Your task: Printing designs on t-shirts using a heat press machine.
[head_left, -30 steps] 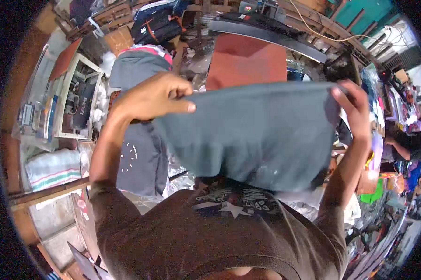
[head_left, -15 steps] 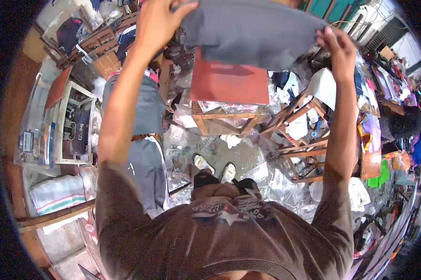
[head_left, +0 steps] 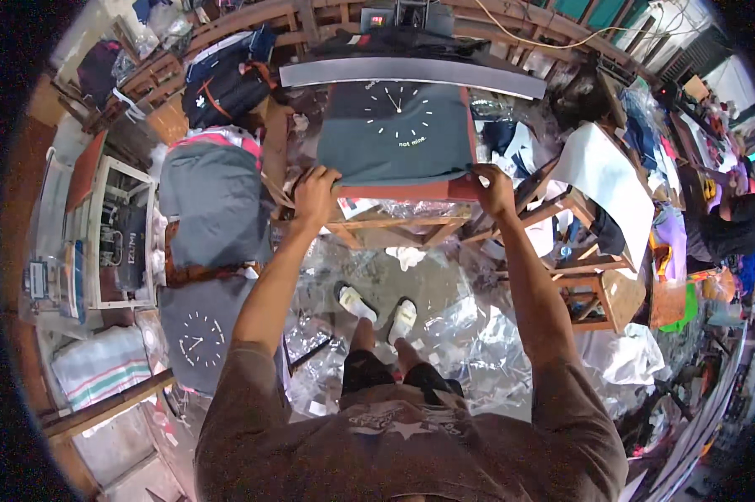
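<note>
A dark grey T-shirt (head_left: 356, 138) with a white clock-face print lies spread over a red board (head_left: 369, 192), whose near and right edges show. My left hand (head_left: 315, 194) pinches the shirt's near left corner. At the near right corner, my right hand (head_left: 496, 187) holds the hem between thumb and fingers. Over the shirt's far end stretches a long pale grey panel (head_left: 411, 77), part of a press-like machine. What lies under that panel is hidden.
Grey garments (head_left: 210, 201) are stacked at left, with another clock-print garment (head_left: 195, 336) nearer me. A wooden stand (head_left: 574, 226) with a white sheet (head_left: 608, 188) is at right. Plastic scraps litter the floor. A small display box (head_left: 378, 19) stands at the back; a person (head_left: 733, 222) sits far right.
Both hands have come down toward me from the raised cloth, and the shirt now lies flat on the red board with its print showing. The garment at lower left now shows its clock print.
</note>
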### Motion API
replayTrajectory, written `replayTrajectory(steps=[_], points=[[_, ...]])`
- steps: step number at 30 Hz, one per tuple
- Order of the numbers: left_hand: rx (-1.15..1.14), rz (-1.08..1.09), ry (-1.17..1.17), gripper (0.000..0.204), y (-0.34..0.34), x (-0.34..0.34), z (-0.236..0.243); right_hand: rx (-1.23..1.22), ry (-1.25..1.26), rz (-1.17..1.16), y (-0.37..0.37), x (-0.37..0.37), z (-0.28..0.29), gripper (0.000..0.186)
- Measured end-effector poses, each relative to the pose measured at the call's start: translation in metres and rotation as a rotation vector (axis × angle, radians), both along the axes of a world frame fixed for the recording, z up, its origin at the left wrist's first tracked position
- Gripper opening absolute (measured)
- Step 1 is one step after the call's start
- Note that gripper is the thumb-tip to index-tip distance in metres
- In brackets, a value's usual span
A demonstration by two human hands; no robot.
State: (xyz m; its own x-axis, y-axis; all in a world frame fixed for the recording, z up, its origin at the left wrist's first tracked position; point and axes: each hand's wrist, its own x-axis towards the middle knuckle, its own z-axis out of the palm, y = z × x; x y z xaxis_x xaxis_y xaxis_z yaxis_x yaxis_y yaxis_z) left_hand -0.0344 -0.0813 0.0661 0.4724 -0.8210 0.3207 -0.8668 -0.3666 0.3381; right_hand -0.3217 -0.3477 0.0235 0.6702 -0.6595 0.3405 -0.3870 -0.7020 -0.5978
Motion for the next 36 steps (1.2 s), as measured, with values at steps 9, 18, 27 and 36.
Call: replayTrajectory(steps=[9, 18, 27, 36], points=[[0.102, -0.053, 0.021, 0.023, 0.025, 0.003, -0.013, 0.005, 0.12, -0.05, 0.014, -0.025, -0.01, 0.017], [0.027, -0.155, -0.005, 0.026, 0.04, -0.016, 0.005, 0.029, 0.177, 0.006, 0.042, -0.023, 0.029, 0.031], [-0.131, 0.245, 0.424, 0.021, 0.138, -0.125, -0.083, -0.127, 0.049, 0.183, 0.07, 0.177, 0.025, 0.03], [-0.147, 0.599, 0.631, 0.018, 0.279, -0.193, -0.126, -0.483, 0.253, 0.105, -0.026, 0.341, 0.009, 0.048]])
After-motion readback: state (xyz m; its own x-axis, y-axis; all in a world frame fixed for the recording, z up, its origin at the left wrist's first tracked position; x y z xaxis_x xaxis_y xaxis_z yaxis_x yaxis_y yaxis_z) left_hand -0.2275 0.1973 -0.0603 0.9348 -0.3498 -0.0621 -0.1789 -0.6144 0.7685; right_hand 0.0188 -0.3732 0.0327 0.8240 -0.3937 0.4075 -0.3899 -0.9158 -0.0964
